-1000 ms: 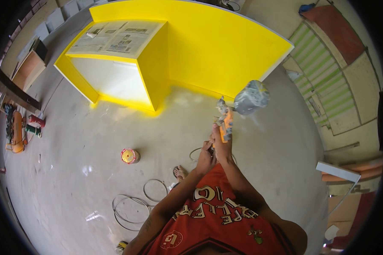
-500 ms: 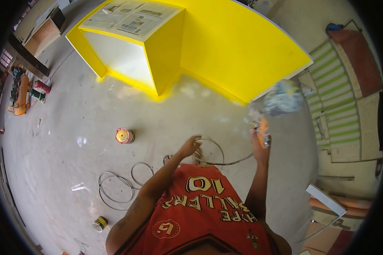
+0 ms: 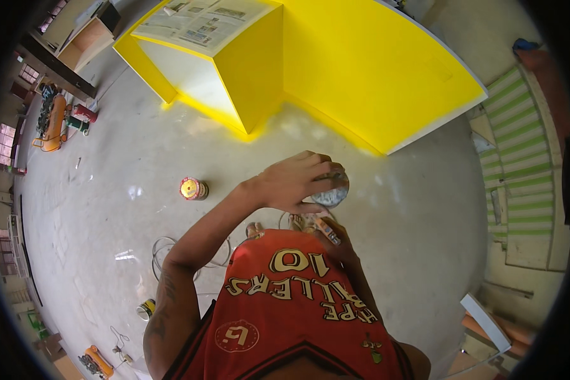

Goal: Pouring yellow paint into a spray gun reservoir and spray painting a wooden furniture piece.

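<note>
In my right hand point(image 3: 341, 248) is a spray gun point(image 3: 327, 232) with an orange, paint-marked body, held close in front of my red jersey. On top of it sits a paint-smeared, whitish cup point(image 3: 331, 196). My left hand point(image 3: 297, 182) reaches across from the left, its fingers curled over the cup's top and side. The left hand hides much of the cup, and the gun's nozzle and trigger do not show. Ahead stands a yellow-painted panel unit point(image 3: 361, 76) with a box-shaped part, its top covered by newspaper point(image 3: 202, 25).
A paint can point(image 3: 193, 189) with a yellow lid stands on the floor to the left, another can point(image 3: 146, 309) nearer me. Hose loops point(image 3: 161, 253) lie by my feet. An orange air compressor point(image 3: 56, 123) is far left. Green-striped boards point(image 3: 519, 152) line the right.
The spray gun has come in from the right to the front of my body. My left hand has risen from near the hose onto the gun's cup. The view has shifted slightly.
</note>
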### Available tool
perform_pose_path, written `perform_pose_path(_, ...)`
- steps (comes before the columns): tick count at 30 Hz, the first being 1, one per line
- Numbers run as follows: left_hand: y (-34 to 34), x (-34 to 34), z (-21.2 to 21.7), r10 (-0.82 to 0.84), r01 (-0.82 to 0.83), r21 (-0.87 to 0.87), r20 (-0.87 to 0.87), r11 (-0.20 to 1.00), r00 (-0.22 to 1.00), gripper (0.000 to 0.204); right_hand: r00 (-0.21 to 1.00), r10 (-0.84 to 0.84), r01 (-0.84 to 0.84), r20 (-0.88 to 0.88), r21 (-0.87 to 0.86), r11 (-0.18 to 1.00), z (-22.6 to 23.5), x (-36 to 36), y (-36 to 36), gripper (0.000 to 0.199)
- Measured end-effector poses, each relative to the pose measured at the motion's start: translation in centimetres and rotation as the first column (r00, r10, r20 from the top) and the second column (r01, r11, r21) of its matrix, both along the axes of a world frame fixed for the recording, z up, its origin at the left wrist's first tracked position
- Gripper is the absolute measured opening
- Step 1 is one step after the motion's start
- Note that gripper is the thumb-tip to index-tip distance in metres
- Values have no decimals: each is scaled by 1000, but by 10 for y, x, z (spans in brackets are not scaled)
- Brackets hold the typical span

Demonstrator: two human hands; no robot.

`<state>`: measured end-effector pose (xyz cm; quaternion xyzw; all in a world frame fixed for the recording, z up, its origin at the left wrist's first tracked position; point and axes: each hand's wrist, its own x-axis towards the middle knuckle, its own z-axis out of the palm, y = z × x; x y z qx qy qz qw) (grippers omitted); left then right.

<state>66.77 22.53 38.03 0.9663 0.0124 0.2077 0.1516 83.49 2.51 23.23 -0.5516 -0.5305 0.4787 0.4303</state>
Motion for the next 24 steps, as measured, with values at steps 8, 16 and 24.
perform_pose_path(8, 7, -15, 4, 62, -66, -36, -90, 997, 994, 78, 975, 222, -222, 14, 38, 974, 8, -8, 22, 26)
perform_pose_path(16, -6, -30, -2, 277, -278, 4, -59, 961, 959, 70, 974, 204, -213, 96, 103, 971, -3, -21, 31, 25)
perform_pose_path(24, 8, -48, 19, 611, -514, -416, 139, 750, 779, 64, 995, -96, 100, -35, 154, 983, -3, -54, 53, 14)
